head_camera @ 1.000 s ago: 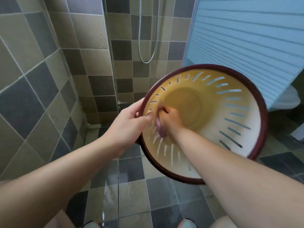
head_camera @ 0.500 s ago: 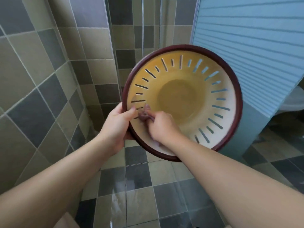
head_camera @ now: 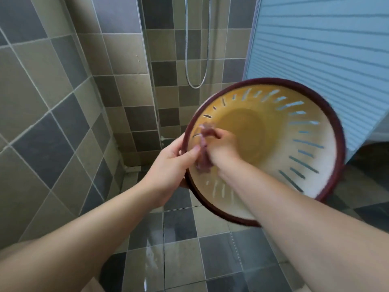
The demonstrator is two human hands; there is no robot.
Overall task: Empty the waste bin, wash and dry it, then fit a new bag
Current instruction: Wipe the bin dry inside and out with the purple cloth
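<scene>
Yellow slotted bin (head_camera: 294, 148), dark-red rim, held in the air, mouth toward wearer. Left hand (head_camera: 170, 165) grips near-left rim. Right hand (head_camera: 221, 146) inside, fingers curled on purple cloth (head_camera: 203, 157), against left inner wall; base lies deeper, rightward.

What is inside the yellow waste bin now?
Inside the yellow slotted plastic waste bin, the right hand holds a purplish cloth against the wall. No rubbish shows; the arm covers part.

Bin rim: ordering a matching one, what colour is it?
Dark red rim, seen in the head view.
</scene>
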